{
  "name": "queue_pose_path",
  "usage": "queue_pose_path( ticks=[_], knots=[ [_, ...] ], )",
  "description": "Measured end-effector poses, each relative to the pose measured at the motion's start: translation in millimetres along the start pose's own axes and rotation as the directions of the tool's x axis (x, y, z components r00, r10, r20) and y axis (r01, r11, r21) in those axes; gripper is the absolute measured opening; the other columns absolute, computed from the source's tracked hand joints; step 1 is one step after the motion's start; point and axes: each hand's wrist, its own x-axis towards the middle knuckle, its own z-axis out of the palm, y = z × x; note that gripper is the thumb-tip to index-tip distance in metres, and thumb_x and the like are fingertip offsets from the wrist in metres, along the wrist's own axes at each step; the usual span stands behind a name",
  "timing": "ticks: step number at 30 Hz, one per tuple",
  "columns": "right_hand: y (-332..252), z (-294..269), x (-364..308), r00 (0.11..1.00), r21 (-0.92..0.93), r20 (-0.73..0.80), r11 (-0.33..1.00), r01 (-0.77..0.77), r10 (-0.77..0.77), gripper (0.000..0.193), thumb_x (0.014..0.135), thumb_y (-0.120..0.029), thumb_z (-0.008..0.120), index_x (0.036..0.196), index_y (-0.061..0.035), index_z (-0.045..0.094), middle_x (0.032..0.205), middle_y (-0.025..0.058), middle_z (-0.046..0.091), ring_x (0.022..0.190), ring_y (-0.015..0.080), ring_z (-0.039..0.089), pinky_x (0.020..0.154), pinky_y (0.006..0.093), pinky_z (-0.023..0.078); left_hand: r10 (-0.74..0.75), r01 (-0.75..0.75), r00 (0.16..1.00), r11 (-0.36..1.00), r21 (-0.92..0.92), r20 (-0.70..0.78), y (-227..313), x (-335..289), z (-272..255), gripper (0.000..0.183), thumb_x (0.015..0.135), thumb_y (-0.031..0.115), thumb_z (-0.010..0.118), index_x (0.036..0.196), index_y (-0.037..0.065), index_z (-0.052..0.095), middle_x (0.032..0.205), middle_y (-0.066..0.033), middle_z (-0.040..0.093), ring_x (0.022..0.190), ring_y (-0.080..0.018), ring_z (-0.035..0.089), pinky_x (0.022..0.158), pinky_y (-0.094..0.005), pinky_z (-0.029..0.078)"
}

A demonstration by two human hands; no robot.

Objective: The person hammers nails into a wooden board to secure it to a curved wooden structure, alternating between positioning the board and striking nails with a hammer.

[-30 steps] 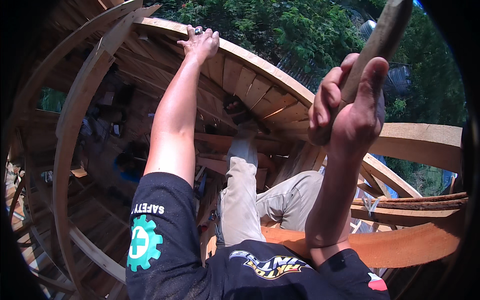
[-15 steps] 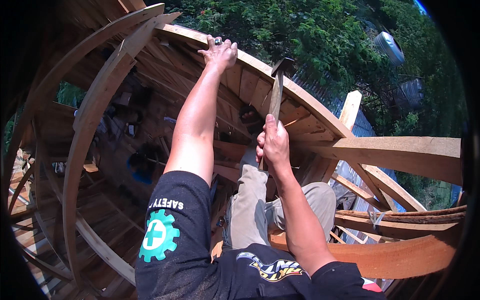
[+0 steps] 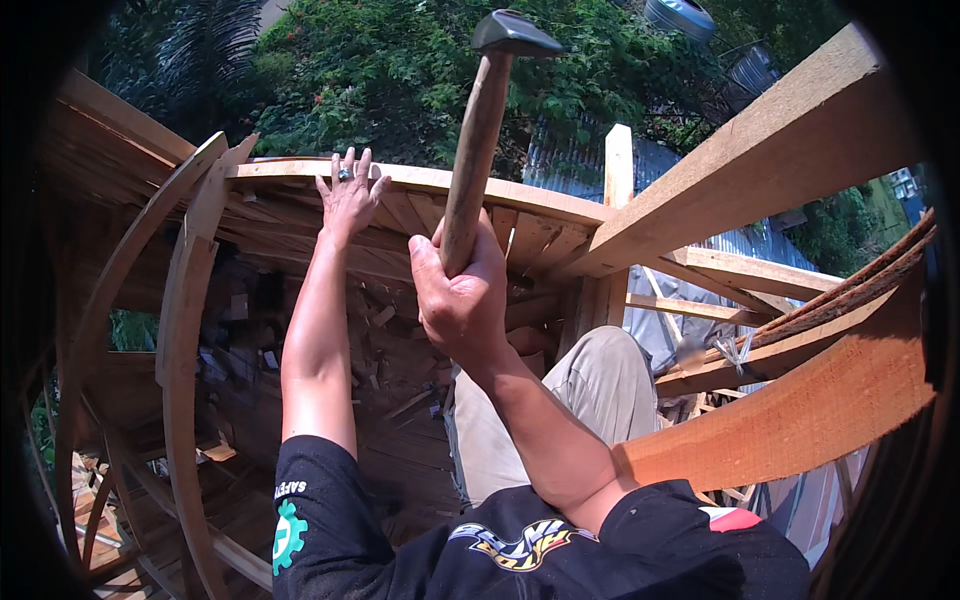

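Note:
A hammer (image 3: 477, 150) with a wooden handle and a dark metal head stands raised, its head well above the plank in the picture. My right hand (image 3: 462, 290) is wrapped round the lower end of its handle. On the left, my left hand (image 3: 350, 200) lies with fingers spread over the top edge of a long, pale curved plank (image 3: 520, 193). A ring shows on one of its fingers. Below that edge, more boards form a slatted wooden side (image 3: 405, 215).
Curved wooden ribs (image 3: 180, 320) rise on the left. A thick beam (image 3: 740, 150) juts out at upper right, above a wide orange-brown plank (image 3: 780, 400). Wood scraps litter the shaded floor (image 3: 390, 470) below. Corrugated metal sheets (image 3: 560, 160) and green bushes (image 3: 380, 90) lie beyond the edge.
My right hand has lifted the hammer up and closer to me. My left hand stays spread on the plank's edge while the whole view has swung round.

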Motion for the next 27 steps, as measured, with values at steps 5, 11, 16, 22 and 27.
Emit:
queue_pose_path(
  ticks=[5, 11, 16, 22, 27],
  knots=[
    [-18.9, -1.7, -57.6, 0.974, -0.028, 0.187, 0.992, -0.124, 0.127, 0.018, 0.087, -0.01, 0.064, 0.09, -0.0017, 0.049, 0.072, 0.0043, 0.049, 0.067, 0.0126, 0.045, 0.063, 0.0317, 0.042, 0.145, -0.149, 0.987, 0.988, 0.048, 0.075, 84.3, -39.1, 3.8, 0.082, 0.092, 0.059, 0.054, 0.155, 0.018, 0.021, 0.162, -0.0156, 0.012, 0.149, -0.0378, 0.011, 0.116, -0.0615, 0.017],
    [-87.8, -57.5, -116.8, 0.832, -0.269, 0.406, 0.92, -0.287, 0.378, 0.022, 0.091, -0.012, 0.064, 0.1, -0.0012, 0.047, 0.078, 0.0074, 0.049, 0.072, 0.0146, 0.048, 0.066, 0.0331, 0.043, 0.072, -0.124, 0.956, 0.978, 0.17, 0.283, 80.3, -28.7, -25.9, 0.088, 0.089, 0.053, 0.061, 0.156, 0.02, 0.016, 0.163, -0.0136, 0.01, 0.148, -0.0388, 0.014, 0.114, -0.0654, 0.018],
    [-163.5, -175.3, -172.6, 0.814, -0.433, 0.425, 0.878, -0.201, 0.396, 0.016, 0.084, -0.001, 0.066, 0.09, -0.0042, 0.051, 0.065, 0.0009, 0.048, 0.056, 0.0112, 0.046, 0.053, 0.0287, 0.036, 0.055, -0.115, 0.93, 0.983, 0.146, 0.363, 85.9, -19.3, -21.3, 0.095, 0.085, 0.056, 0.065, 0.157, 0.019, 0.014, 0.162, -0.0162, 0.011, 0.148, -0.0407, 0.015, 0.112, -0.0676, 0.018],
    [-177.2, -283.1, -252.9, 0.994, -0.229, -0.09, 0.972, 0.047, -0.069, 0.02, 0.093, -0.009, 0.062, 0.09, -0.0046, 0.043, 0.065, 0.0061, 0.048, 0.053, 0.014, 0.051, 0.049, 0.0291, 0.045, 0.279, -0.282, 0.954, 0.959, 0.016, 0.11, 140.2, -24.3, -26.4, 0.097, 0.077, 0.047, 0.076, 0.153, 0.016, 0.026, 0.157, -0.014, 0.028, 0.147, -0.038, 0.021, 0.116, -0.0631, 0.017],
    [-107.0, -372.4, -276.7, 0.841, -0.469, -0.538, 0.809, -0.354, 0.056, 0.014, 0.094, -0.008, 0.059, 0.088, -0.0064, 0.046, 0.065, 0.0038, 0.048, 0.046, 0.012, 0.048, 0.044, 0.0276, 0.044, 0.426, -0.42, 0.903, 0.903, -0.093, 0.056, 203.1, -22.4, -16.9, 0.099, 0.07, 0.047, 0.081, 0.15, 0.015, 0.032, 0.15, -0.0133, 0.041, 0.143, -0.0352, 0.03, 0.117, -0.0585, 0.019]
  ],
)
